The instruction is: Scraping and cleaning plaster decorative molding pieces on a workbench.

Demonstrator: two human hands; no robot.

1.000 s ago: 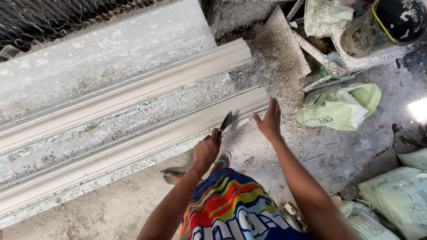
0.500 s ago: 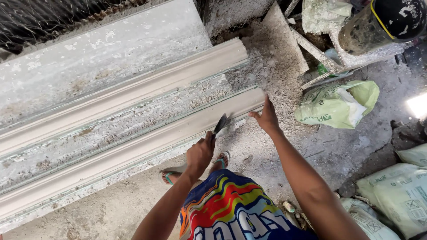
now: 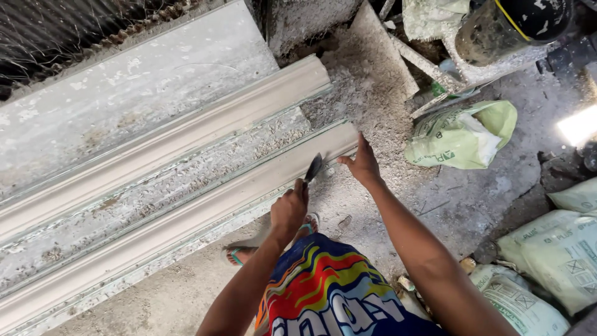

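Shorts: bright patterned shorts (image 3: 329,292) fill the near edge of the view, with a sandalled foot (image 3: 235,255) on the ground just left of them.
Left hand: left hand (image 3: 289,208) is closed round the handle of a small trowel (image 3: 313,168), blade pointing up and away, its tip at the near edge of the nearer moulding's right end.
Right hand: right hand (image 3: 360,163) holds nothing; its fingers are spread narrow and rest on the crumbly mortar at the right end of the nearer moulding, just beside the blade.
Work piece: nearer moulding (image 3: 186,230) is a long pale cast strip that runs from the lower left of the ground up to the hands; its right end is where both hands meet.
Doing it well, as I judge: keep the blade flat to the profile and take thin passes, so the end edge stays crisp; the free hand should steady the end without pressing the soft face.
Beyond: a rough mortar bed (image 3: 155,180) lies between it and a second moulding (image 3: 186,137), then a wide grey slab (image 3: 137,87).
Far right: loose debris (image 3: 373,99), a green sack (image 3: 460,134), more sacks (image 3: 559,249) and a dirty bucket (image 3: 510,25).
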